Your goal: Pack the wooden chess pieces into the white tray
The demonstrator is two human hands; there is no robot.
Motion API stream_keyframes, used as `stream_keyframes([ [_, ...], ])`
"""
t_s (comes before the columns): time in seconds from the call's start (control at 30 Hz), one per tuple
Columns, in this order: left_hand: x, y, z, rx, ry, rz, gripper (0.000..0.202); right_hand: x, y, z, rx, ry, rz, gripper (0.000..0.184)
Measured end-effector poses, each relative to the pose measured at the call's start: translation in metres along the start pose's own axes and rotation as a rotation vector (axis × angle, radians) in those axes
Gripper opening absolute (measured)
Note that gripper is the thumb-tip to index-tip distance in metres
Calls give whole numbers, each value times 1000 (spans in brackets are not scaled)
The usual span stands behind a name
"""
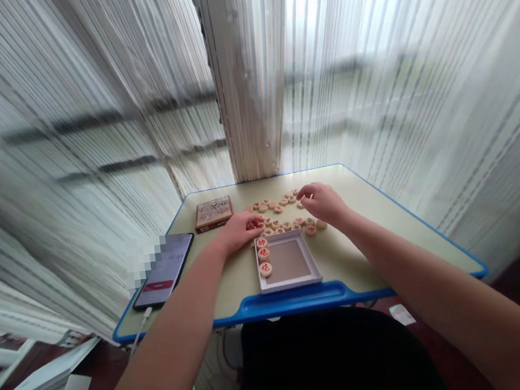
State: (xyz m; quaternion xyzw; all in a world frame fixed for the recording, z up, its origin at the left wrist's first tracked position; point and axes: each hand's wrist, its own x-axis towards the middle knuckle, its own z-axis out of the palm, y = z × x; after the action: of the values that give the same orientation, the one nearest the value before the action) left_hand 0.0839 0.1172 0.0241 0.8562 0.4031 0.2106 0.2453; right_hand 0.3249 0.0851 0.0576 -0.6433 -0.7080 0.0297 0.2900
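Several round wooden chess pieces [286, 224] with red and dark characters lie scattered on the small desk [385, 224]. A shallow white box tray [291, 261] sits near the front edge with three pieces [263, 256] lined along its left side. My left hand [241, 228] rests just behind the tray's left corner, fingers pinched on a piece among the loose ones. My right hand [322, 203] hovers over the pieces at the back right, fingers curled onto a piece.
A brown box lid [214, 213] lies at the back left of the desk. A phone [165, 269] with a cable lies at the left edge. The desk has a blue rim with a blue trough [295, 299] in front. White curtains hang close behind.
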Motion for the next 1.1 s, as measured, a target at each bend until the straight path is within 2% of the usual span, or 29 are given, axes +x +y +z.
stream_keyframes([
  [0.13,1,-3,3,-61,69,-53,36,13,-5,-9,-113,-319,6,32],
  [0.2,2,-3,4,-61,99,-49,34,20,-1,-13,-146,-365,1,30],
  [0.3,4,-2,7,-69,149,-38,25,27,13,-12,-177,-319,13,29],
  [0.47,6,0,12,-134,233,-64,32,22,42,7,-163,-34,-12,30],
  [0.57,6,-3,15,-139,286,-56,32,17,52,19,-110,-66,-125,26],
  [0.67,8,-7,17,-185,335,-100,30,13,50,26,-65,-118,-279,28],
  [0.77,7,-7,17,-232,355,-152,29,11,40,31,-58,-225,-388,39],
  [0.87,3,-4,15,-229,338,-166,26,11,31,34,-82,-318,-405,52],
  [0.97,-1,-3,10,-159,334,-181,27,11,29,33,-75,-297,-431,47],
  [1.1,-4,-8,5,-81,395,-228,27,8,29,27,-78,-218,-419,33],
])
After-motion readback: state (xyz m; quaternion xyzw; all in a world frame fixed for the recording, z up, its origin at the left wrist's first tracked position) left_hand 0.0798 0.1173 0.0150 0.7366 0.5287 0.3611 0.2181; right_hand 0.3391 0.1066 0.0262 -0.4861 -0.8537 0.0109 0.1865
